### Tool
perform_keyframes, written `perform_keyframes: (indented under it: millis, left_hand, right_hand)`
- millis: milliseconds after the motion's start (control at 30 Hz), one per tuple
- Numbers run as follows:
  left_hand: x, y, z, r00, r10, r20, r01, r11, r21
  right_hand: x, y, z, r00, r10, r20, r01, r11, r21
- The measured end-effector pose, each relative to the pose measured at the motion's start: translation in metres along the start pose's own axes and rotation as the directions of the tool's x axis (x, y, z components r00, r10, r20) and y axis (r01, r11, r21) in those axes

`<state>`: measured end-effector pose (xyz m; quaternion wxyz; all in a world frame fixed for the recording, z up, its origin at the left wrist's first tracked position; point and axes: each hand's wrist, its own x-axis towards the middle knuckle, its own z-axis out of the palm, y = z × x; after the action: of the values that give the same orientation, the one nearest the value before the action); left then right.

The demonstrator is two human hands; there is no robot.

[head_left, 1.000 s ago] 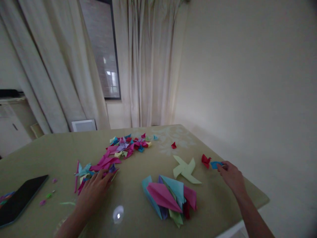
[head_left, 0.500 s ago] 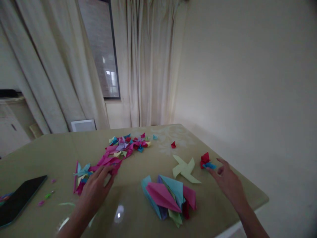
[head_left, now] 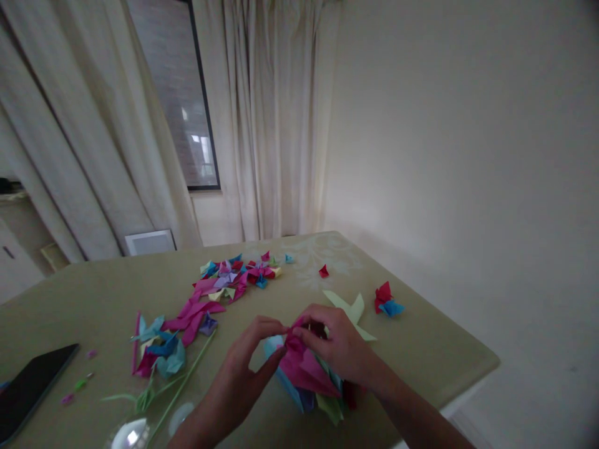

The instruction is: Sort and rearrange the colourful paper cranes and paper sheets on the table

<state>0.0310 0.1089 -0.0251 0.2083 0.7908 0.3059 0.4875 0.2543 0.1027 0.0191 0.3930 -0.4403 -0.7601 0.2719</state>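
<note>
Above the pile of paper planes (head_left: 312, 374), both hands meet at a small pink folded paper (head_left: 292, 343). My left hand (head_left: 243, 368) pinches its left side between thumb and fingers. On the other side, my right hand (head_left: 339, 343) has thumb and fingertips closed on it, the fingers curled. Part of the folded paper is hidden by the fingers, so its exact shape is unclear. The planes below are pink, light blue, purple, green and red. Partly behind my right hand lies a pale green paper pinwheel (head_left: 355, 308).
Red and blue folded papers (head_left: 389, 307) lie near the right table edge. Further back is a heap of colourful origami (head_left: 229, 274), with pink pinwheels (head_left: 194, 315) nearer. At left are a black phone (head_left: 37, 386), small beads and a green stem (head_left: 187, 374).
My right hand has left the red and blue papers and moved left. My left hand has moved right from the pink pinwheels. Both now grip a pink folded paper over the planes.
</note>
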Motion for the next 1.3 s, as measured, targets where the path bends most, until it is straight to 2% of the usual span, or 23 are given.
perform_keyframes:
  millis: [100,167,200,233,300,333,400,500,600,700,767,833,867,933,1033,1067,1100,1133,1200,1300]
  left_hand:
    - [0.003,-0.030,-0.017,0.996,-0.090,-0.005,0.090,0.982,0.168]
    - [0.005,-0.055,-0.033,0.976,-0.220,0.003,0.200,0.892,0.405]
    - [0.005,-0.067,-0.042,0.953,-0.303,-0.022,0.263,0.788,0.556]
    - [0.004,-0.078,-0.051,0.923,-0.377,-0.074,0.319,0.645,0.694]
    - [-0.002,-0.097,-0.066,0.862,-0.479,-0.166,0.369,0.370,0.852]
    - [-0.005,-0.105,-0.072,0.834,-0.516,-0.193,0.377,0.279,0.883]
    - [-0.012,-0.116,-0.079,0.784,-0.587,-0.201,0.391,0.215,0.895]
    - [-0.017,-0.124,-0.081,0.735,-0.654,-0.177,0.427,0.244,0.871]
    - [-0.016,-0.124,-0.081,0.727,-0.668,-0.157,0.434,0.270,0.860]
    - [-0.015,-0.120,-0.083,0.723,-0.673,-0.157,0.432,0.262,0.863]
    - [-0.014,-0.118,-0.085,0.742,-0.648,-0.171,0.428,0.262,0.865]
    - [-0.014,-0.114,-0.087,0.786,-0.586,-0.199,0.430,0.287,0.856]
    - [-0.012,-0.112,-0.087,0.817,-0.539,-0.205,0.429,0.329,0.841]
    - [-0.007,-0.103,-0.081,0.887,-0.427,-0.179,0.388,0.476,0.789]
    - [0.005,-0.081,-0.061,0.956,-0.289,-0.045,0.235,0.669,0.705]
    - [0.009,-0.071,-0.052,0.965,-0.263,0.015,0.183,0.708,0.682]
    - [0.012,-0.062,-0.042,0.967,-0.244,0.071,0.138,0.740,0.658]
    - [0.014,-0.053,-0.034,0.967,-0.224,0.121,0.101,0.774,0.625]
    - [0.017,-0.039,-0.020,0.966,-0.184,0.182,0.055,0.833,0.550]
    - [0.018,-0.034,-0.014,0.968,-0.167,0.189,0.054,0.869,0.492]
  right_hand:
    - [0.020,0.028,-0.022,0.996,-0.006,-0.084,-0.011,0.979,-0.202]
    - [0.040,0.052,-0.050,0.982,0.081,-0.171,-0.147,0.892,-0.427]
    - [0.050,0.066,-0.066,0.962,0.169,-0.214,-0.262,0.794,-0.549]
    - [0.060,0.079,-0.082,0.928,0.279,-0.248,-0.373,0.659,-0.653]
    - [0.076,0.103,-0.108,0.879,0.379,-0.290,-0.464,0.537,-0.705]
    - [0.082,0.114,-0.117,0.857,0.421,-0.297,-0.490,0.486,-0.724]
    - [0.088,0.132,-0.125,0.825,0.481,-0.296,-0.510,0.411,-0.755]
    - [0.090,0.149,-0.121,0.794,0.541,-0.276,-0.503,0.330,-0.799]
    - [0.088,0.157,-0.112,0.779,0.575,-0.248,-0.481,0.297,-0.825]
    - [0.086,0.157,-0.111,0.778,0.587,-0.224,-0.467,0.302,-0.831]
    - [0.087,0.152,-0.113,0.786,0.581,-0.211,-0.459,0.320,-0.829]
    - [0.089,0.144,-0.113,0.809,0.551,-0.202,-0.446,0.353,-0.823]
    - [0.091,0.139,-0.112,0.830,0.523,-0.195,-0.431,0.380,-0.819]
    - [0.094,0.125,-0.102,0.884,0.441,-0.153,-0.372,0.466,-0.803]
    - [0.092,0.097,-0.069,0.954,0.300,-0.002,-0.209,0.659,-0.722]
    - [0.090,0.087,-0.055,0.966,0.248,0.072,-0.141,0.739,-0.659]
    - [0.087,0.077,-0.041,0.972,0.165,0.170,-0.065,0.874,-0.481]
    - [0.084,0.068,-0.028,0.969,0.093,0.230,-0.015,0.948,-0.318]
    - [0.077,0.053,-0.006,0.952,-0.023,0.306,0.065,0.990,-0.126]
    - [0.072,0.042,0.009,0.938,-0.078,0.337,0.092,0.995,-0.026]
